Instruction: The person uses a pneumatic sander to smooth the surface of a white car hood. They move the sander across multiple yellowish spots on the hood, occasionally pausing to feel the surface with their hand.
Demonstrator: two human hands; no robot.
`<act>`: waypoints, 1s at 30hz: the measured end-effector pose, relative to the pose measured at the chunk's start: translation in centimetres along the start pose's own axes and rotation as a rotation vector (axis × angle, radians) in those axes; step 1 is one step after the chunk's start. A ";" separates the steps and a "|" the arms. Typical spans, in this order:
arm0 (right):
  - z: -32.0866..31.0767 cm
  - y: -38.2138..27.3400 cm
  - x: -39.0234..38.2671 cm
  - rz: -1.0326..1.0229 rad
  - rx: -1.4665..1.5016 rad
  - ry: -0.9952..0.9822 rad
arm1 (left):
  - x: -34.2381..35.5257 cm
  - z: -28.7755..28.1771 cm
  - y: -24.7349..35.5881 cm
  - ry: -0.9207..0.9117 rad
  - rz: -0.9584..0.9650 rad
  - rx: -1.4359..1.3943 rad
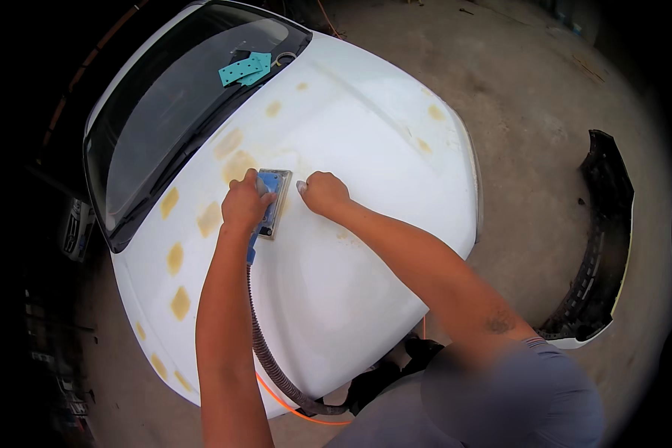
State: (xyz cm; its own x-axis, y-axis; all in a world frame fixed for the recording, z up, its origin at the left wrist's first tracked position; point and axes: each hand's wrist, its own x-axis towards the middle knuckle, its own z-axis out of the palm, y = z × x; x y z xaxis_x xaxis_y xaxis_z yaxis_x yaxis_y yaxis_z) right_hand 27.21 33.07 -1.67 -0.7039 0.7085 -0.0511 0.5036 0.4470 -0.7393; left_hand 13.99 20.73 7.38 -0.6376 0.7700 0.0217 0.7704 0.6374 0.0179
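A white car hood lies below my arms, marked with several yellowish-tan patches. My left hand is wrapped round a blue sander, whose flat rectangular pad rests on the hood beside one of the patches. From the sander's lower end a ribbed grey hose curves down toward my body. My right hand is closed just right of the sander, low over the hood. Something small and whitish shows at its thumb side; what it is I cannot make out.
Teal perforated sanding sheets and a roll of tape lie at the base of the windshield. An orange cord runs near the hose. A detached bumper lies on the concrete floor at right.
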 end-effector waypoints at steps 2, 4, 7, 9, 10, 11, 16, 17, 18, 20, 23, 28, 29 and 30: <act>0.4 3.9 -3.2 -0.072 0.035 0.097 | 0.2 -0.4 -1.2 0.021 -0.036 0.023; 0.6 7.7 -7.1 -0.213 0.175 0.245 | 0.3 -0.2 -1.6 0.017 -0.048 0.027; 0.6 9.8 -9.5 -0.346 0.264 0.346 | 0.1 -0.4 -2.0 -0.025 -0.020 0.021; 0.6 9.8 -9.7 -0.373 0.228 0.387 | -1.0 -0.2 -1.5 -0.040 0.011 0.009; 0.5 9.5 -9.4 -0.377 0.206 0.402 | -1.8 -0.2 -1.1 -0.053 0.007 0.005; 0.5 9.2 -9.4 -0.383 0.186 0.414 | -2.8 -0.2 -0.7 -0.067 -0.002 0.000; -0.3 9.7 -9.5 -0.350 0.228 0.363 | -9.2 0.6 1.0 -0.083 -0.055 -0.038; -0.5 9.8 -9.6 -0.333 0.241 0.333 | -10.2 0.7 1.2 -0.097 -0.080 -0.039; -0.5 9.6 -9.6 -0.320 0.259 0.297 | -10.6 0.6 1.3 -0.111 -0.114 -0.036; -1.0 9.4 -9.3 -0.327 0.284 0.274 | -9.3 0.4 1.6 -0.070 -0.129 -0.027; -0.8 9.4 -9.8 -0.358 0.339 0.222 | -6.5 0.2 2.1 -0.060 -0.184 -0.012; -2.6 11.1 -9.9 -0.470 0.555 -0.040 | -2.2 -0.4 4.0 -0.066 -0.300 0.001; -3.8 11.9 -9.2 -0.441 0.569 -0.145 | -2.4 -0.5 4.5 -0.070 -0.332 0.005; -5.4 13.0 -8.2 -0.408 0.573 -0.252 | -2.6 -0.3 5.3 -0.076 -0.364 0.002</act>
State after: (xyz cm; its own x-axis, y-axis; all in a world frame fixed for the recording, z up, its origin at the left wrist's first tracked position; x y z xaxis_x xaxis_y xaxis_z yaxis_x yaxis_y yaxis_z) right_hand 42.22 36.03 -7.30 -0.9071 0.3698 0.2011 -0.1140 0.2440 -0.9630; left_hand 19.76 22.06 7.75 -0.8679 0.4932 -0.0596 0.4936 0.8697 0.0085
